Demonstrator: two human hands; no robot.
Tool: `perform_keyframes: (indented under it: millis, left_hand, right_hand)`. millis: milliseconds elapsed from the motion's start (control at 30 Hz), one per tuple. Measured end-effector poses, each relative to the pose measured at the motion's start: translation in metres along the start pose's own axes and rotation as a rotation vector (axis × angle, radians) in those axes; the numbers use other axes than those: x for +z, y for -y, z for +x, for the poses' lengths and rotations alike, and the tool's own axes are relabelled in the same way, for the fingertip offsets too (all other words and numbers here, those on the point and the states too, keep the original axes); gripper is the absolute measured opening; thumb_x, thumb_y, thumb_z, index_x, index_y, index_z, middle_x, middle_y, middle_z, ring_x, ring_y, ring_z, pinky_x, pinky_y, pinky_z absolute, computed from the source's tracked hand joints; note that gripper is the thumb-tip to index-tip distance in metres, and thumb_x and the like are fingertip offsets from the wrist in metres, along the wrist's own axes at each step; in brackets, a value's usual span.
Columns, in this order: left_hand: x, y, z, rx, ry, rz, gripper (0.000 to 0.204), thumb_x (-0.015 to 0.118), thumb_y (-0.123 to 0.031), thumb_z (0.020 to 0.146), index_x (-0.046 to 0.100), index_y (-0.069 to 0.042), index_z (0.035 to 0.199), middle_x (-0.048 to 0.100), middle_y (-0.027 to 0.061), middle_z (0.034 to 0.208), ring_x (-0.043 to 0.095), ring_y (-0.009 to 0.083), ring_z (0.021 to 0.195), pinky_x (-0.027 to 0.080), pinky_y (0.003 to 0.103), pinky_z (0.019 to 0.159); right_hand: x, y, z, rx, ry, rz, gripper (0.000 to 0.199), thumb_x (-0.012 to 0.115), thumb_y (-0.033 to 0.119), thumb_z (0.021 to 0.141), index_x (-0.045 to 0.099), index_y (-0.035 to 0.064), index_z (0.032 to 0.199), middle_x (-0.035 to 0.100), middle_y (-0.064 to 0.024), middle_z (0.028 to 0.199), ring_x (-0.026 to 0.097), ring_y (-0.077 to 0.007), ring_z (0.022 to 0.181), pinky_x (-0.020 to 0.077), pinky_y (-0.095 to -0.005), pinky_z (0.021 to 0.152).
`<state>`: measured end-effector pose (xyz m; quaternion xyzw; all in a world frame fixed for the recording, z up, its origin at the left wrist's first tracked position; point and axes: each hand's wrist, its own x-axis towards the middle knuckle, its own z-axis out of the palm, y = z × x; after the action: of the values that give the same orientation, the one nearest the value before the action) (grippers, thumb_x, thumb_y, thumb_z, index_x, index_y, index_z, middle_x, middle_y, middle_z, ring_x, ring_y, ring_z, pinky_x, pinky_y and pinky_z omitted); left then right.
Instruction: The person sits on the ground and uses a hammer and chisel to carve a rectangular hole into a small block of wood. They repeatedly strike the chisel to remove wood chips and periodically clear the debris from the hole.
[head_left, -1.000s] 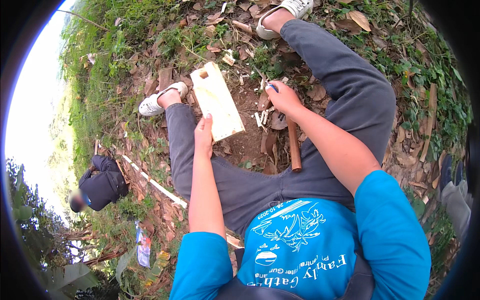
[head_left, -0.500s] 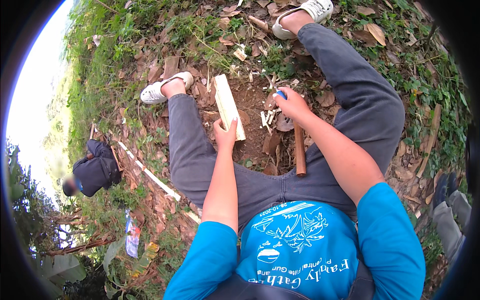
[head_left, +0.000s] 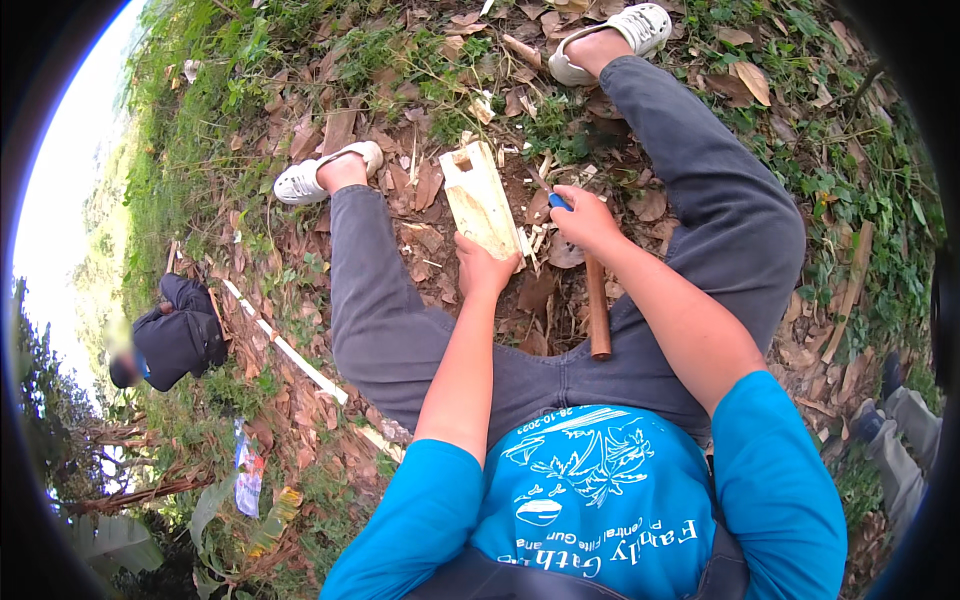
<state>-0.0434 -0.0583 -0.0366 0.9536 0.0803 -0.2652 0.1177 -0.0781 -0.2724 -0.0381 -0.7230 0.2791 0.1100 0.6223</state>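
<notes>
I sit on the ground with my legs spread, in grey trousers and white sandals. My left hand (head_left: pixel 485 268) grips the near end of a pale flat wooden board (head_left: pixel 478 198) with a square notch at its far end; the board lies tilted between my legs. My right hand (head_left: pixel 588 222) is closed around a small blue-handled tool (head_left: pixel 560 201), just right of the board. Pale wood chips (head_left: pixel 535 240) lie scattered between both hands. A brown round wooden stick (head_left: pixel 598 312) lies under my right wrist, pointing toward my lap.
Dry leaves, grass and bare soil cover the ground. A long thin white strip (head_left: pixel 300 362) lies left of my left leg. Another person in dark clothes (head_left: pixel 172 338) crouches at the far left. A person's grey-trousered leg and shoe (head_left: pixel 895 425) show at the right edge.
My left hand turned the board from its broad face onto edge and back, shifting it right. My right hand stayed by the chips with the blue tool.
</notes>
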Motion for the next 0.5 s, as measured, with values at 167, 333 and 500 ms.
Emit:
perform_keyframes:
  millis: [167,333,500]
  left_hand:
    - [-0.024,0.027,0.005,0.023,0.154,0.215,0.129,0.093,-0.036,0.066,0.007,-0.004,0.157,0.039,0.0236,0.153,0.054,0.0389,0.133,0.050,0.049,0.106]
    - [-0.037,0.067,0.000,0.007,0.095,0.497,0.124,0.094,-0.026,0.066,0.010,-0.009,0.156,0.035,0.0180,0.156,0.047,0.0364,0.139,0.045,0.050,0.111]
    - [-0.041,0.045,-0.007,0.055,-0.004,0.305,0.122,0.090,-0.032,0.073,0.009,-0.006,0.160,0.027,0.0190,0.162,0.039,0.0385,0.145,0.039,0.049,0.117]
  right_hand:
    - [0.000,0.009,-0.004,0.028,-0.041,0.069,0.059,0.062,0.025,0.082,0.063,0.0034,0.137,0.071,-0.0219,0.125,0.069,-0.0320,0.115,0.0520,-0.0391,0.099]
    - [0.003,0.010,0.002,-0.001,-0.052,0.141,0.056,0.062,0.023,0.084,0.062,0.0057,0.138,0.070,-0.0192,0.129,0.068,-0.0290,0.118,0.0502,-0.0372,0.102]
    - [0.004,0.009,-0.006,-0.011,0.031,0.060,0.056,0.064,0.023,0.085,0.062,0.0055,0.137,0.070,-0.0180,0.128,0.068,-0.0297,0.118,0.0507,-0.0378,0.101]
